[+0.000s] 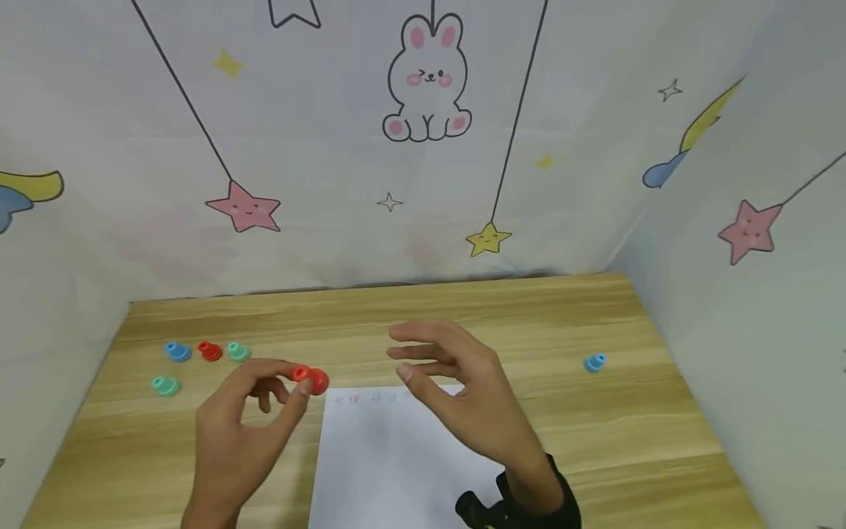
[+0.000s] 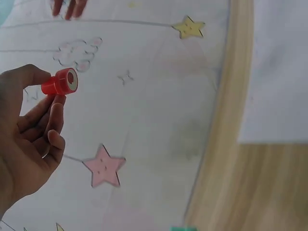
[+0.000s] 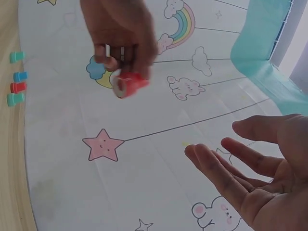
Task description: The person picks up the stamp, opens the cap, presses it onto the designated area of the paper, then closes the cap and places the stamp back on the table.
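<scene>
My left hand [image 1: 241, 433] pinches a small red toy stamp [image 1: 312, 379] between thumb and forefinger, above the table near the paper's top left corner. In the left wrist view the round printing face of this red stamp [image 2: 61, 82] shows, pale with a red mark. My right hand [image 1: 465, 386] hovers over the upper right of the white paper [image 1: 390, 470], fingers spread loosely and holding nothing. A row of faint small stamped prints [image 1: 373, 399] runs along the paper's top edge, one of them reddish. The right hand and forearm hide part of the sheet.
At the left of the wooden table [image 1: 370, 323] stand several stamps: a blue one [image 1: 178, 351], a red one [image 1: 210, 350] and green ones [image 1: 166, 386]. A single blue stamp [image 1: 595, 362] stands at the far right. Printed cloth walls [image 1: 344, 242] enclose the table.
</scene>
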### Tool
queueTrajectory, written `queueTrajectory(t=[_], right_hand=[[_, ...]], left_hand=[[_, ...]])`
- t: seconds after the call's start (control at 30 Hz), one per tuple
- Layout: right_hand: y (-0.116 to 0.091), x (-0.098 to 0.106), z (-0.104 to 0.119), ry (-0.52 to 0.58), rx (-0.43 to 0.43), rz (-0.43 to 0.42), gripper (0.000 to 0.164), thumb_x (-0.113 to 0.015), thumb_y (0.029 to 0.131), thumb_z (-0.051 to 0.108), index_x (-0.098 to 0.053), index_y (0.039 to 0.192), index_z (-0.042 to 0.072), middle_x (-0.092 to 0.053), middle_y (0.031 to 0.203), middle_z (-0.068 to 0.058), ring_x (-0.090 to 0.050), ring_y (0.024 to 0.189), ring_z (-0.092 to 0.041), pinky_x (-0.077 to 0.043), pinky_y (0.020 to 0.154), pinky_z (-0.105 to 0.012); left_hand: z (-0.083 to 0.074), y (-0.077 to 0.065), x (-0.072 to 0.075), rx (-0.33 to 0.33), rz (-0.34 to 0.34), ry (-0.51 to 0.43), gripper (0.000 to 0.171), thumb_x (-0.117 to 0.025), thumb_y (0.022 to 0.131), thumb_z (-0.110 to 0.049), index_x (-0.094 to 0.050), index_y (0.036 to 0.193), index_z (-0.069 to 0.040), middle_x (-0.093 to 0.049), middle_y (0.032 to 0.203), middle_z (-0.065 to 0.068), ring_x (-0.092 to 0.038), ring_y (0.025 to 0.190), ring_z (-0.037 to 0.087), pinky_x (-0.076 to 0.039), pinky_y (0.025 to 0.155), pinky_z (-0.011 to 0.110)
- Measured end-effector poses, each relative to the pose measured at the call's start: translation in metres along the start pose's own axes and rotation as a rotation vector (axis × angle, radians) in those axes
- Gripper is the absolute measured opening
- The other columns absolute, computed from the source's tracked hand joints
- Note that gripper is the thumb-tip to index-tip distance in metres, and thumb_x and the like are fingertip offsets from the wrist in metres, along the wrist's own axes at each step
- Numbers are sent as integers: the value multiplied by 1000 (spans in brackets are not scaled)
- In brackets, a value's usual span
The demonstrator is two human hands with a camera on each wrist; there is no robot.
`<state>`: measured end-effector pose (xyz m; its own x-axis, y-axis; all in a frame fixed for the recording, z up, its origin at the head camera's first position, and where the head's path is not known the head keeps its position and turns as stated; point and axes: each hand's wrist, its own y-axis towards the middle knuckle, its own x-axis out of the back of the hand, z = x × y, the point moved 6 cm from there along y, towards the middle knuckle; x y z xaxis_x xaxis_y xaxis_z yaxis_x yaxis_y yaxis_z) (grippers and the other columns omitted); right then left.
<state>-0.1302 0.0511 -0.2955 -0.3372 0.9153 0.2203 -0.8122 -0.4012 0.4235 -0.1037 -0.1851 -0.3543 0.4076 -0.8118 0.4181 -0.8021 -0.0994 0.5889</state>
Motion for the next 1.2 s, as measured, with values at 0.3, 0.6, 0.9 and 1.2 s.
queueTrajectory(t=[0.3, 0.6, 0.9, 1.2], right_hand=[[-4, 13, -21, -8, -27, -73, 33, -59, 95, 6, -60, 127, 16, -59, 128, -1, -63, 112, -21, -56, 85, -35], [1, 12, -6, -3, -58, -76, 30, -59, 93, -1, -61, 123, 4, -60, 125, -8, -62, 112, -26, -56, 86, -38], [0, 8, -11, -33, -45, -57, 27, -58, 95, 5, -62, 122, 10, -59, 127, 1, -61, 114, -19, -56, 85, -35], [-4, 8, -37, -69, -39, -52, 25, -59, 97, 14, -63, 121, 19, -58, 130, 2, -58, 119, -16, -56, 86, -33]], left_hand=[[111, -6, 58, 222, -126, 319, 22, -82, 72, -12, -72, 90, -4, -66, 77, -9, -51, 56, -10, -36, 53, 10], [183, -11, 76, 612, 100, 564, 43, -70, 82, -42, -70, 105, -5, -73, 90, 15, -54, 57, -5, -42, 45, 21], [206, -17, 68, 629, 249, 624, 40, -67, 83, -32, -67, 102, 4, -71, 96, 21, -66, 85, 38, -43, 53, 31], [217, -22, 66, 655, 283, 619, 47, -69, 83, -39, -67, 102, 4, -71, 97, 20, -67, 80, 35, -44, 52, 32]])
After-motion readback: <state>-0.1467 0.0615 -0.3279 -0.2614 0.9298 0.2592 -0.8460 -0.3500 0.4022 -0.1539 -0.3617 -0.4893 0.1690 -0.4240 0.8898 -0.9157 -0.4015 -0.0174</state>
